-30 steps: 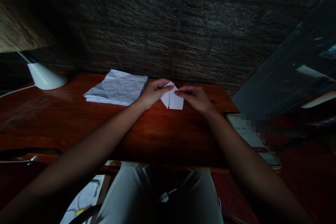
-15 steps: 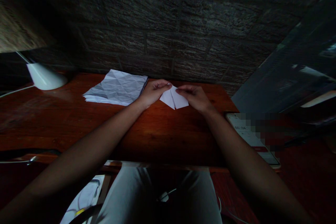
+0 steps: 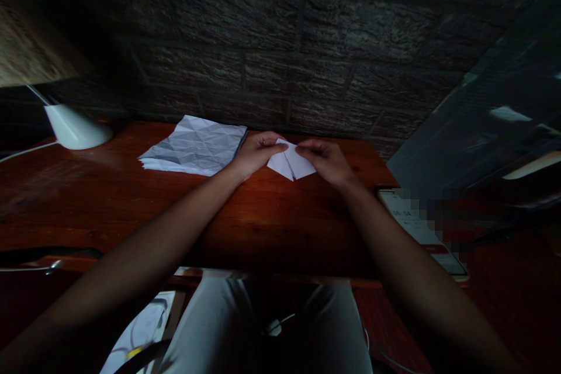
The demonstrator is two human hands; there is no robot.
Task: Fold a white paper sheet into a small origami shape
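We face a dark wall of rough grey-brown stone blocks (image 3: 272,29), which fills the whole upper part of the view. Against it stands a long, glossy reddish-brown wooden desk (image 3: 280,228), and we see a flat, smooth dark grey panel (image 3: 473,105) slanting up beyond its right end. Below the near edge, we look down on the person's legs in pale grey trousers (image 3: 197,327). At the far left we find a lamp (image 3: 76,128) with a woven tan shade and a glossy white cone-shaped base, a white cord running from it. Between lamp and hands we see a stack of white paper sheets (image 3: 197,146), the top one creased all over in triangles. A pale rectangular phone (image 3: 412,228) lies at the right edge, partly hidden by the right forearm and by a pixelated patch.

Near the middle of the far side, we see the left hand (image 3: 256,155) just right of the stack, its grip narrow, thumb laid over the paper's upper left corner. The right hand (image 3: 328,160) pinches the upper right edge between thumb and fingers. Between them we see a small folded piece of white paper (image 3: 300,166), a slit running down its front; we cannot tell whether it touches the wood.
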